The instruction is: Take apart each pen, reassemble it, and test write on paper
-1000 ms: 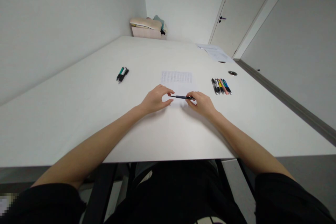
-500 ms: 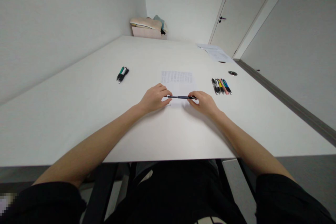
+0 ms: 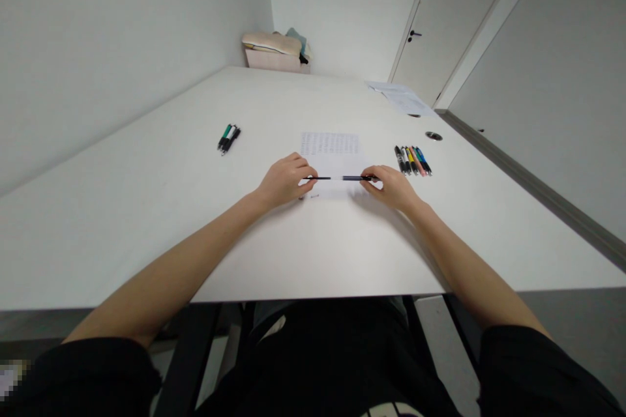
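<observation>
My left hand (image 3: 287,180) pinches the dark end of a pen refill (image 3: 323,178) between thumb and fingers. The refill lies level, and a clear stretch of it shows where it meets the dark pen barrel (image 3: 351,178). At the barrel's far end, my right hand (image 3: 392,187) has its thumb and fingers closed on it. Both hands hover just over a printed sheet of paper (image 3: 332,161). Below my left fingers lies a tiny thin piece (image 3: 314,195), perhaps a spring, with a small dark bit (image 3: 301,198) beside it.
Several pens (image 3: 229,139) lie grouped at the left, and a row of coloured pens (image 3: 413,161) at the right. More papers (image 3: 402,99) and a round metal grommet (image 3: 433,136) are farther back on the white table (image 3: 147,208). A pink box (image 3: 272,58) with cloth stands at its far end.
My right hand has moved right with the barrel, and my left hand slightly left. More of the refill now shows between them, including its clear stretch. The small dark bit has come into view.
</observation>
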`<state>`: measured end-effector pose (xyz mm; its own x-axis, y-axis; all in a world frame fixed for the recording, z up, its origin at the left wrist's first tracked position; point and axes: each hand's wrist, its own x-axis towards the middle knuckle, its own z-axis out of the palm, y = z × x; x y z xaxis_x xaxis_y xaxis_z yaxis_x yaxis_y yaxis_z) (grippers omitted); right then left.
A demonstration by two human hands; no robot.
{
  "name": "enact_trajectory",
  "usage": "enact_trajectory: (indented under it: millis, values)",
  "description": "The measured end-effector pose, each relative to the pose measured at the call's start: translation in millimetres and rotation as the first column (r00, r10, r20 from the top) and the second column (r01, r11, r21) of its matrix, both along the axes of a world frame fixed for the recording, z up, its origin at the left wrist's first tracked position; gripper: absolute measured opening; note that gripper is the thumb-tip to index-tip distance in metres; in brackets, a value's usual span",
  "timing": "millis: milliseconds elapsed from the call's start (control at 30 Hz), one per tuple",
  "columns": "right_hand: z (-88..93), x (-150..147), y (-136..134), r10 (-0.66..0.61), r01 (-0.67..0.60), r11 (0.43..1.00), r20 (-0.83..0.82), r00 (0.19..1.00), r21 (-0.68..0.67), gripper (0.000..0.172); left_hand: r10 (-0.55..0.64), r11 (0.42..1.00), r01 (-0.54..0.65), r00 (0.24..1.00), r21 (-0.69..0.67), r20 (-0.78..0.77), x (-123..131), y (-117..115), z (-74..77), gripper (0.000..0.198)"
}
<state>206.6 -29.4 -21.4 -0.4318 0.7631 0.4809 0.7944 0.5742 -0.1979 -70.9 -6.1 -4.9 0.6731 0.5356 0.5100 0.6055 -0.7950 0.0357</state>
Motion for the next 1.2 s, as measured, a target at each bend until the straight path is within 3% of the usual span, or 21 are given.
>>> enact_trajectory:
  millis: [433, 733, 933, 1200]
  values:
    - [7.9, 28, 3, -0.059, 0.058, 0.998, -0.007, 0.998, -0.010, 0.015, -0.019, 0.999, 0.018, 1.000, 0.036, 0.009, -6, 6, -1.4, 0.019]
    - [9.2, 29, 4, -0.107, 0.107, 0.994, 0.009, 0.994, -0.027, 0.015, -0.040, 0.993, 0.050, 0.995, -0.107, 0.091, 20, -2, -9.5, 0.014]
    - [9.8, 28, 4, -0.112, 0.112, 0.993, 0.006, 0.994, -0.044, 0.015, -0.050, 0.982, 0.053, 0.998, -0.181, 0.023, 37, -6, -15.3, 0.016]
    - [8.4, 29, 5, -0.107, 0.107, 0.993, 0.008, 0.994, -0.050, 0.015, -0.047, 0.983, 0.029, 0.994, -0.179, -0.100, 36, -7, -19.1, 0.019]
